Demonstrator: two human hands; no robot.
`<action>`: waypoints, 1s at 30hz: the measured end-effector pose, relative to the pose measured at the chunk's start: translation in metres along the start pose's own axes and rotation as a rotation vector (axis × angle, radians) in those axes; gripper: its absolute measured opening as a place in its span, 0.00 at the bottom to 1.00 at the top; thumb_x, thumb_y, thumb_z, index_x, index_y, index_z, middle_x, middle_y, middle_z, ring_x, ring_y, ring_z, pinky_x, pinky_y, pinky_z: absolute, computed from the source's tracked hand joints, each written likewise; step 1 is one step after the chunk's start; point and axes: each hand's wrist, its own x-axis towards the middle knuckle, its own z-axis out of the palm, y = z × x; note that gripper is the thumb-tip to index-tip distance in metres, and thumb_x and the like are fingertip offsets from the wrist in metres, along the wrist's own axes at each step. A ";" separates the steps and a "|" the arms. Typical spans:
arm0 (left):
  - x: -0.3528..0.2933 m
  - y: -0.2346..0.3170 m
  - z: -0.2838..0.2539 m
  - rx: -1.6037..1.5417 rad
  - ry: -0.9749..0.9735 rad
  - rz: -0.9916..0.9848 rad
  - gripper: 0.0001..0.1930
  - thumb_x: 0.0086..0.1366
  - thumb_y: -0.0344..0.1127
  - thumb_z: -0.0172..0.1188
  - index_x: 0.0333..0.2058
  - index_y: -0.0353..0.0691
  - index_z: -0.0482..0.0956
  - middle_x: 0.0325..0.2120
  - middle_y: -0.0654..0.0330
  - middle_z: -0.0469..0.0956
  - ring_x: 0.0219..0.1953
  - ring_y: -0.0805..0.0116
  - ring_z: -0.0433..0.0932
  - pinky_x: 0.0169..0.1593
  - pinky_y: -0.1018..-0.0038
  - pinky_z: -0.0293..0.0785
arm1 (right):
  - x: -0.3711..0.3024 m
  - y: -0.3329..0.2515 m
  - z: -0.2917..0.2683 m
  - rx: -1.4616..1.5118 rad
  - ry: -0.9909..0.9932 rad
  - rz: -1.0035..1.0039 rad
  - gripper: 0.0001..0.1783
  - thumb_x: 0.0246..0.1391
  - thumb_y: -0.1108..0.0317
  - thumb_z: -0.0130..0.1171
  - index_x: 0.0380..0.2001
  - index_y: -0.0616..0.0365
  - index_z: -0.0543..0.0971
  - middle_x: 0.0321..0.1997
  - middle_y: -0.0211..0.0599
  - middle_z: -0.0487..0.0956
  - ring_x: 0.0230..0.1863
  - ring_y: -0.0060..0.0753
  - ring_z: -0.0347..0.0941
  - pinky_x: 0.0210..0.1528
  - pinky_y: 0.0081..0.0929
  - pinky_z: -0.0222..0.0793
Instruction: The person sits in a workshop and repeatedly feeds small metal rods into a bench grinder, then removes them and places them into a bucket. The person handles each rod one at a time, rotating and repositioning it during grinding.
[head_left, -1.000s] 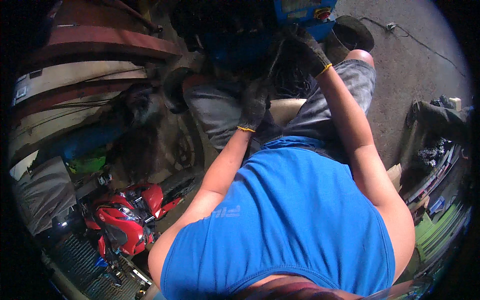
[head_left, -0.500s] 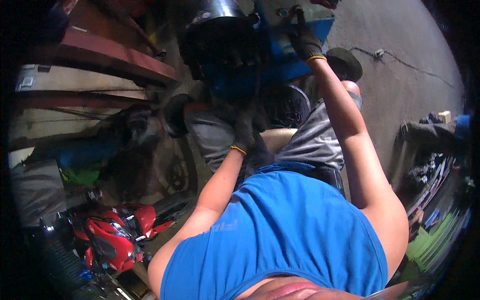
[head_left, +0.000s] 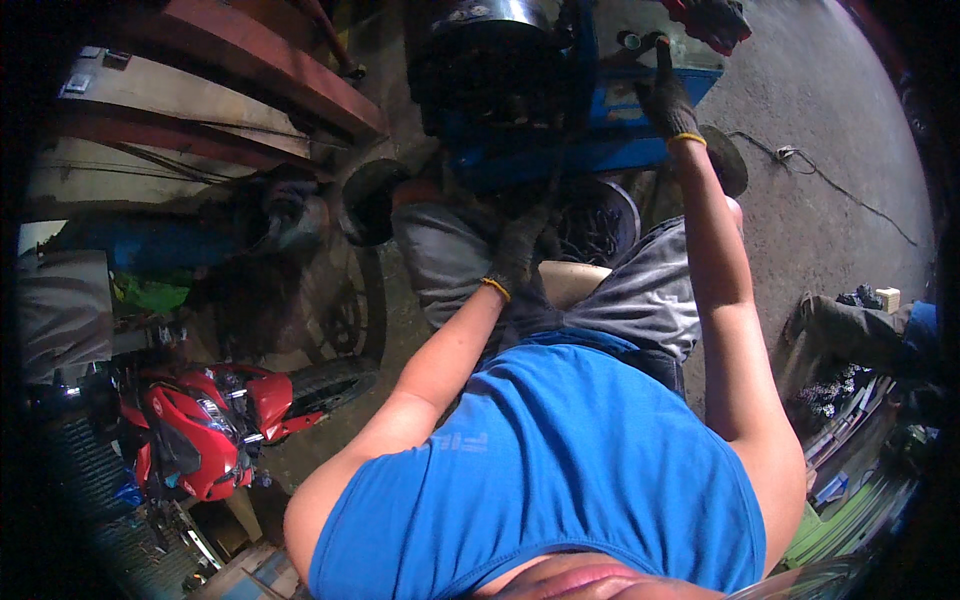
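A blue machine [head_left: 632, 152] stands in front of me with a shiny metal drum [head_left: 495, 12] and a dark, shadowed front. My right hand [head_left: 666, 104], in a dark knitted glove with a yellow cuff, reaches to the machine's pale top panel. Its index finger is stretched out, the tip at a small control beside a round button [head_left: 628, 40]. Lower down, between my knees, my gloved left hand [head_left: 515, 250] looks closed, and a thin dark rod-like shape runs up from it toward the machine. Shadow hides its fingers and what they hold.
Wheels [head_left: 370, 203] flank the machine. A red motorcycle [head_left: 200, 430] stands at lower left, below reddish beams [head_left: 270, 65]. A cable [head_left: 840, 180] crosses the concrete floor at right. Dark red cloth [head_left: 715, 25] lies on the machine's far corner. Long strips [head_left: 850, 520] lie at lower right.
The view has shifted, so the machine and both hands appear farther right and slightly lower. My right index finger stays at the panel, and my left hand stays between my knees.
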 end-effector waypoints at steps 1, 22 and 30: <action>0.004 -0.007 0.000 0.121 -0.019 0.098 0.15 0.72 0.40 0.52 0.46 0.37 0.82 0.38 0.57 0.81 0.38 0.67 0.78 0.49 0.72 0.73 | -0.013 0.013 0.008 0.108 -0.024 0.012 0.48 0.55 0.64 0.62 0.74 0.38 0.47 0.65 0.61 0.67 0.63 0.61 0.68 0.60 0.44 0.68; 0.073 0.171 0.111 -0.037 -0.509 0.332 0.21 0.73 0.38 0.54 0.61 0.35 0.69 0.39 0.60 0.79 0.37 0.75 0.78 0.41 0.74 0.78 | -0.243 0.115 -0.160 0.739 0.055 0.799 0.13 0.63 0.64 0.56 0.45 0.60 0.79 0.28 0.32 0.75 0.28 0.26 0.73 0.39 0.27 0.76; 0.090 0.146 0.008 0.120 -0.253 0.275 0.21 0.72 0.39 0.55 0.59 0.35 0.71 0.39 0.63 0.79 0.38 0.75 0.77 0.45 0.76 0.75 | -0.425 0.233 -0.077 0.813 -0.078 1.492 0.15 0.53 0.62 0.68 0.19 0.51 0.72 0.17 0.28 0.62 0.17 0.30 0.61 0.24 0.42 0.69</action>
